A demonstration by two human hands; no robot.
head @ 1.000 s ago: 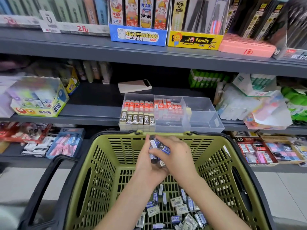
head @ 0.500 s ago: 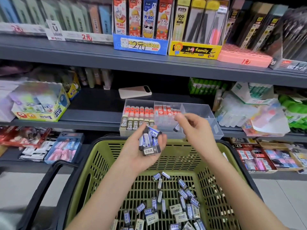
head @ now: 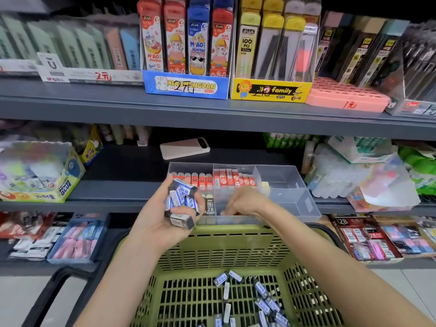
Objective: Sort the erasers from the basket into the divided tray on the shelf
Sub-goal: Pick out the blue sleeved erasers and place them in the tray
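Note:
My left hand [head: 162, 220] grips a bunch of blue-and-white erasers [head: 180, 199] above the far rim of the green basket [head: 212, 241]. More of these erasers [head: 262, 293] lie loose on the basket floor. My right hand [head: 245, 200] reaches down into a front compartment of the clear divided tray [head: 304, 204] on the shelf. Its curled fingertips are hidden behind the tray wall. The tray holds orange erasers [head: 200, 179], red erasers [head: 233, 178] and black 2B erasers [head: 210, 205].
A pink phone-like slab [head: 184, 148] lies behind the tray. A glue box [head: 42, 175] stands at the left and bagged goods [head: 354, 182] crowd the tray's right side. The upper shelf edge [head: 212, 114] overhangs. The basket's black handle [head: 59, 291] juts out lower left.
My right hand went from the bunch in my left hand to the tray, pinching one eraser, and now dips into a front compartment. My left hand rose with the bunch.

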